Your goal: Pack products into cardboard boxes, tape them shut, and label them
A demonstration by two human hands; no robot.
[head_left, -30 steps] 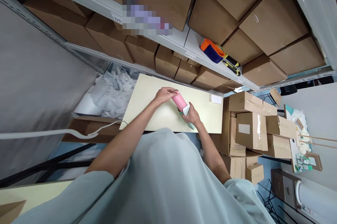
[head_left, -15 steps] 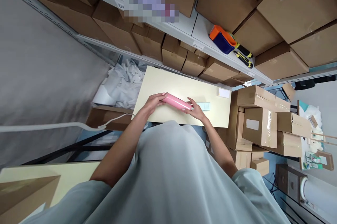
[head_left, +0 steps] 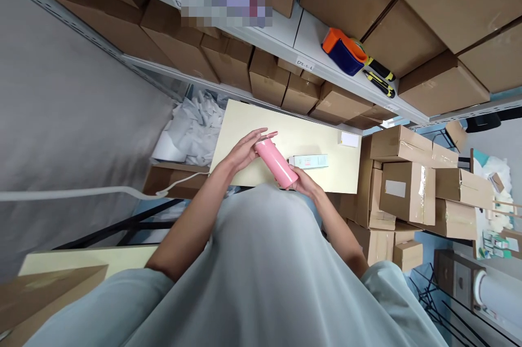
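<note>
A pink cylindrical bottle (head_left: 277,163) is held tilted over the pale yellow table (head_left: 240,118), with its top end toward the upper left. My right hand (head_left: 304,181) grips it near the base. At the top end is my left hand (head_left: 244,152), its fingers reaching across the bottle's mouth and its thumb side against the body. Just beyond those fingertips a small pink lid piece (head_left: 272,134) shows, next to a silvery rim. A light blue and white carton (head_left: 310,161) lies on the table just past my right hand.
A small white box (head_left: 349,139) sits at the table's right end. Stacked cardboard boxes (head_left: 402,194) stand to the right. Above the table runs a shelf (head_left: 318,64) with a tape dispenser (head_left: 345,52) and cutter knives (head_left: 379,83). Crumpled white material (head_left: 196,129) fills a box at left.
The bottle has turned steeper, its base swinging down toward me and its top facing away. My left hand has shifted up over the top end. More of the carton now shows.
</note>
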